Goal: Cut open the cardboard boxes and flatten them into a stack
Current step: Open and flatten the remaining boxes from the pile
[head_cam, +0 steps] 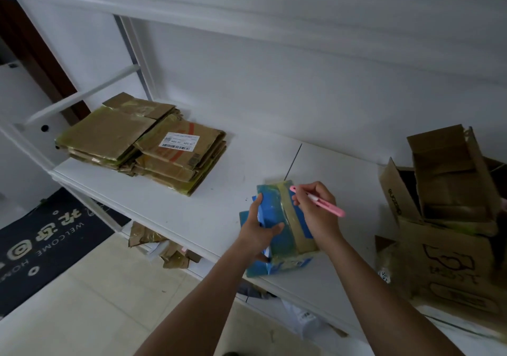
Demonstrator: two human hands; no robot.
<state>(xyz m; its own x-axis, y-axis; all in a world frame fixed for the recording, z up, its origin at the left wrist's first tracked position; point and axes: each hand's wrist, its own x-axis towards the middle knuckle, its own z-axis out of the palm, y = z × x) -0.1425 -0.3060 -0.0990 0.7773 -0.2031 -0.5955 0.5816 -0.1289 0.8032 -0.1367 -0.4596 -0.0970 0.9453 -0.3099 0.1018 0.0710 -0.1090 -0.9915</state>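
Observation:
A small blue box (277,218) with a strip of tan tape along its top stands near the front edge of the white shelf (192,207). My left hand (256,232) grips its left side, thumb on the top face. My right hand (315,213) holds a pink utility knife (318,200) like a pen, its tip at the far end of the tape strip. A stack of flattened brown boxes (142,141), the top one with a white barcode label, lies at the shelf's back left.
Several open brown cardboard boxes (450,204) crowd the right end of the shelf. Cardboard scraps (164,248) lie on a lower level under the shelf. A dark welcome mat (46,240) covers the tiled floor at left. A white wall backs the shelf.

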